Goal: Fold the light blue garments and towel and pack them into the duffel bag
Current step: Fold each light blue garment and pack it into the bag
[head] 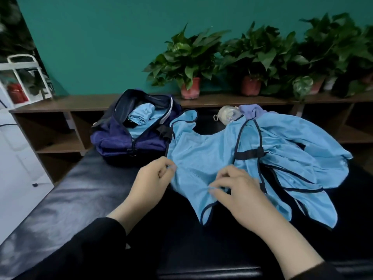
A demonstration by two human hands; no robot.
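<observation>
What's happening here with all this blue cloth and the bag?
A person is sorting light blue clothes on a black padded bench. The left hand and the right hand each pinch the fabric of a light blue garment with dark trim, spread flat in front of them. More blue garments lie heaped to the right, not yet folded. The dark duffel bag sits open behind, with one blue piece already inside.

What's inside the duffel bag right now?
The open duffel bag shows one folded light blue garment lying in its mouth. Whatever lies beneath it or deeper in the bag is hidden by that fabric and the bag's dark walls.
</observation>
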